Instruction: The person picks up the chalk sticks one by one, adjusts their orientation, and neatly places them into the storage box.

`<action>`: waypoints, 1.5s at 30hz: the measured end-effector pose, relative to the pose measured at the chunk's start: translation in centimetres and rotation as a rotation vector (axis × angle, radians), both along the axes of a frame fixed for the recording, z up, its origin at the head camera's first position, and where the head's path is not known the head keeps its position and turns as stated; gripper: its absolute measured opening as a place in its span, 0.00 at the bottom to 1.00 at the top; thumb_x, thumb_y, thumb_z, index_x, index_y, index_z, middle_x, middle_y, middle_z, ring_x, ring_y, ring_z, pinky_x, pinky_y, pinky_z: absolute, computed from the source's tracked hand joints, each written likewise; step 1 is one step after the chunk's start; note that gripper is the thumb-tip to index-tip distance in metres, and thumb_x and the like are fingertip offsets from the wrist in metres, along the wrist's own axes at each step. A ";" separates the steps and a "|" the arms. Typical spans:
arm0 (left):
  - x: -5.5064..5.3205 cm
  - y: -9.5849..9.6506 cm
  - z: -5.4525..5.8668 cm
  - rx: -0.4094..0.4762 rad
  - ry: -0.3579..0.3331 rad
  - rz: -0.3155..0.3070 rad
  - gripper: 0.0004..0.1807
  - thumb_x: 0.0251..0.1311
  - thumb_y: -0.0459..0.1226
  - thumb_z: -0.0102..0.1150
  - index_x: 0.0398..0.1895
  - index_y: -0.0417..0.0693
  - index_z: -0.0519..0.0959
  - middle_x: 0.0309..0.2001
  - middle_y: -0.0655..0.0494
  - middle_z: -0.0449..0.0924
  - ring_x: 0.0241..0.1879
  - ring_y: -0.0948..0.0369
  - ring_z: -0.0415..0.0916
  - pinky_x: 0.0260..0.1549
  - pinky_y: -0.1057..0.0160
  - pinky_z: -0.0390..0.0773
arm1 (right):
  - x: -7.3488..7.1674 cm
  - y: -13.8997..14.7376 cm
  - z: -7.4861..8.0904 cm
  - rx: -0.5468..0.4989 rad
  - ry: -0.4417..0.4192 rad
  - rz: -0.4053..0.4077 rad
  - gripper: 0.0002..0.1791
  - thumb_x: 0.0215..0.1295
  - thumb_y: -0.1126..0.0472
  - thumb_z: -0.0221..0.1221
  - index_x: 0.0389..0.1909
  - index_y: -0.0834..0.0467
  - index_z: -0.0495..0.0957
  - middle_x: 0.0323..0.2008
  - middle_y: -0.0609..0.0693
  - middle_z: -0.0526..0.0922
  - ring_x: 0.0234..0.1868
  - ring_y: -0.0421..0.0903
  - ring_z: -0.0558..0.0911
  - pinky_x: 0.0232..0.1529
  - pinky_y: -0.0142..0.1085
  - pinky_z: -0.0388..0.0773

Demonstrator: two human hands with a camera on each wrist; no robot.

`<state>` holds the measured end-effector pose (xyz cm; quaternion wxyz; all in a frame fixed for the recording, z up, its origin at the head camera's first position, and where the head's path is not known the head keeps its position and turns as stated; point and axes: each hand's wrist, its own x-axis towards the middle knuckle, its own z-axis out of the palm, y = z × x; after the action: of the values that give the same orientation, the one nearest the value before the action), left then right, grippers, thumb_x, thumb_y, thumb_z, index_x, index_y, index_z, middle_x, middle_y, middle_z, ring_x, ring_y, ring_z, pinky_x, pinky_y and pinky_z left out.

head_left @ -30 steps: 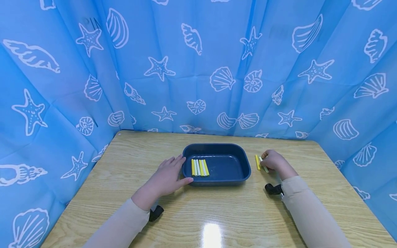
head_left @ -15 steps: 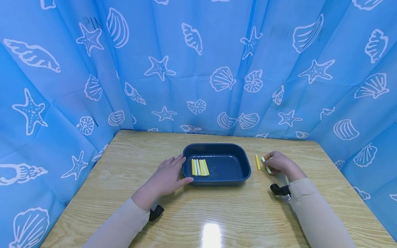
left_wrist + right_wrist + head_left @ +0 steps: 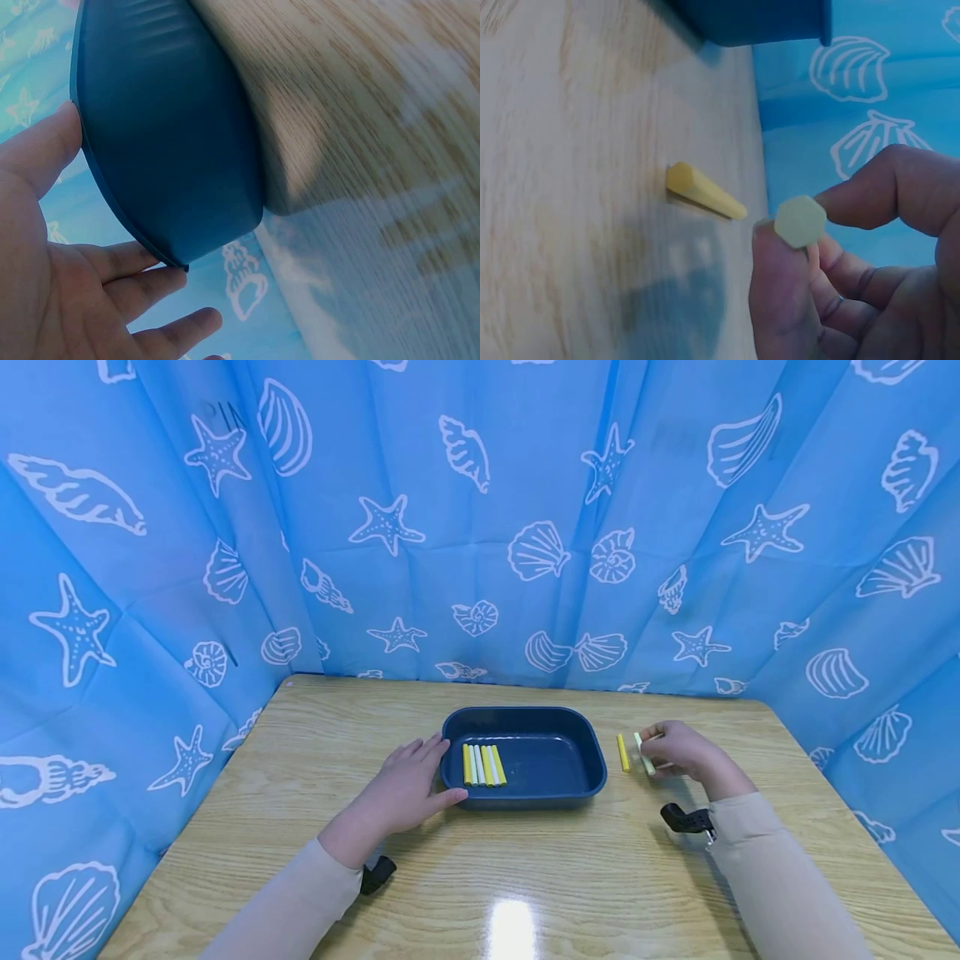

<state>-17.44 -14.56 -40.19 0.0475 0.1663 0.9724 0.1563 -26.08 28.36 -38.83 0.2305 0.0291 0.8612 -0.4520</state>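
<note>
In the head view, a dark blue tray [image 3: 555, 789] holds a row of several yellow and pale chalk sticks [image 3: 483, 766] at its left end. My left hand [image 3: 405, 789] rests on the tray's left rim, fingers spread; up close, thumb and fingertips touch the edge of the tray wall [image 3: 165, 127]. To the right of the tray, my right hand [image 3: 682, 752] pinches a pale chalk stick [image 3: 645, 755] between thumb and fingers. Its hexagonal end [image 3: 800, 221] faces the right wrist camera. A yellow chalk stick [image 3: 623, 753] lies on the table between tray and right hand.
The wooden table [image 3: 420, 893] extends around the tray. A blue curtain [image 3: 480, 527] with white shells and starfish hangs behind it and at both sides. Black camera mounts [image 3: 686, 820] sit under both wrists.
My right hand has shifted a little to the right with the pale chalk stick, away from the yellow one. The left hand and the tray have stayed put.
</note>
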 end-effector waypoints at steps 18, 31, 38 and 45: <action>0.0 -0.1 0.0 0.004 0.004 0.001 0.49 0.65 0.63 0.55 0.78 0.41 0.56 0.78 0.43 0.53 0.75 0.40 0.50 0.72 0.39 0.50 | 0.5 -0.2 2.5 -0.139 -0.005 0.054 0.29 0.72 0.66 0.51 0.68 0.76 0.55 0.43 0.58 0.76 0.37 0.45 0.80 0.43 0.43 0.84; 0.0 -0.1 0.1 0.006 0.001 0.008 0.49 0.65 0.63 0.55 0.78 0.41 0.57 0.77 0.43 0.53 0.75 0.41 0.51 0.72 0.39 0.50 | 0.4 -1.1 4.1 -0.237 -0.028 0.064 0.27 0.72 0.66 0.51 0.66 0.74 0.54 0.41 0.56 0.75 0.33 0.43 0.81 0.42 0.39 0.85; 0.0 -0.1 0.0 0.010 0.005 0.003 0.49 0.65 0.63 0.55 0.78 0.41 0.56 0.77 0.43 0.53 0.75 0.41 0.50 0.72 0.39 0.50 | 0.4 -1.9 5.1 -0.272 -0.039 0.076 0.24 0.72 0.67 0.50 0.64 0.71 0.56 0.39 0.54 0.75 0.32 0.41 0.81 0.44 0.39 0.84; -0.1 -0.1 -0.1 0.006 0.000 0.001 0.49 0.65 0.64 0.54 0.79 0.42 0.55 0.78 0.43 0.52 0.76 0.41 0.49 0.73 0.39 0.49 | 0.2 -2.7 5.7 -0.347 -0.078 0.078 0.20 0.73 0.68 0.49 0.61 0.69 0.58 0.39 0.53 0.75 0.34 0.40 0.81 0.44 0.35 0.84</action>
<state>-17.58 -14.67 -40.32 0.0467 0.1661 0.9721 0.1592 -25.93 25.64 -33.14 0.2823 -0.0270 0.7611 -0.5833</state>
